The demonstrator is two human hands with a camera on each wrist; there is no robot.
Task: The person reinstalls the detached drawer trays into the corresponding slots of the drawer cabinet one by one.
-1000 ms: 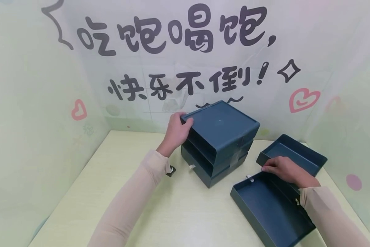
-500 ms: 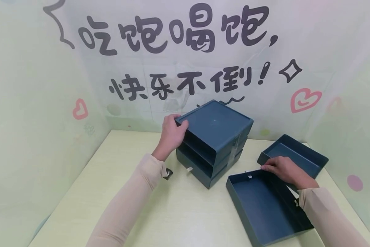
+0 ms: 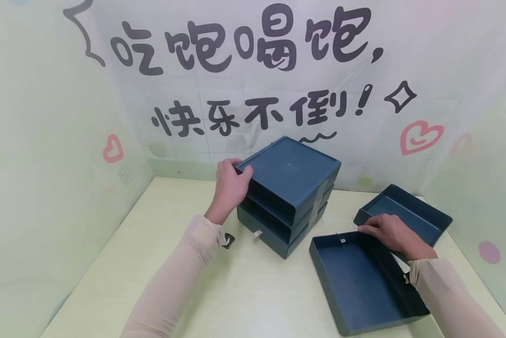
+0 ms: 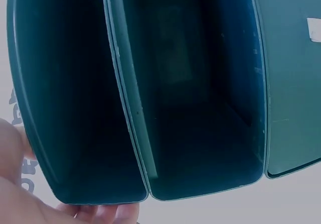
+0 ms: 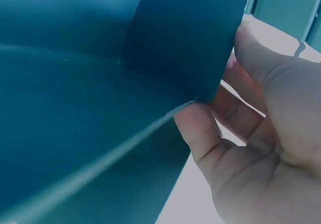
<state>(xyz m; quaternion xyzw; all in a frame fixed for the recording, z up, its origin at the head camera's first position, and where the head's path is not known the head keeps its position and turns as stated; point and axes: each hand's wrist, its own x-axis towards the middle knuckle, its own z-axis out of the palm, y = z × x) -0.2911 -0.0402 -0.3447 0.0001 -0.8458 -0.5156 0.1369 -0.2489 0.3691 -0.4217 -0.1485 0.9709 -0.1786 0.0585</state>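
Observation:
A dark blue drawer cabinet [image 3: 291, 188] stands at the back middle of the table, its two upper slots empty [image 4: 175, 93]. My left hand [image 3: 231, 188] grips its upper left front corner, fingers curled over the top edge. A loose blue drawer [image 3: 363, 281] lies flat to the right front. My right hand [image 3: 390, 232] pinches this drawer's far right corner, thumb outside and fingers inside the wall [image 5: 200, 128]. A second loose drawer [image 3: 405, 213] lies behind it at the right.
The pale yellow table [image 3: 151, 263] is boxed in by a printed backdrop [image 3: 253, 70] at the back and pale green side walls. The cabinet's bottom drawer is in, with a small white pull tab [image 3: 258, 234] at the front.
The cabinet has turned and slid a little to the left under my left hand. The near loose drawer has shifted slightly leftward and settled flat in my right hand.

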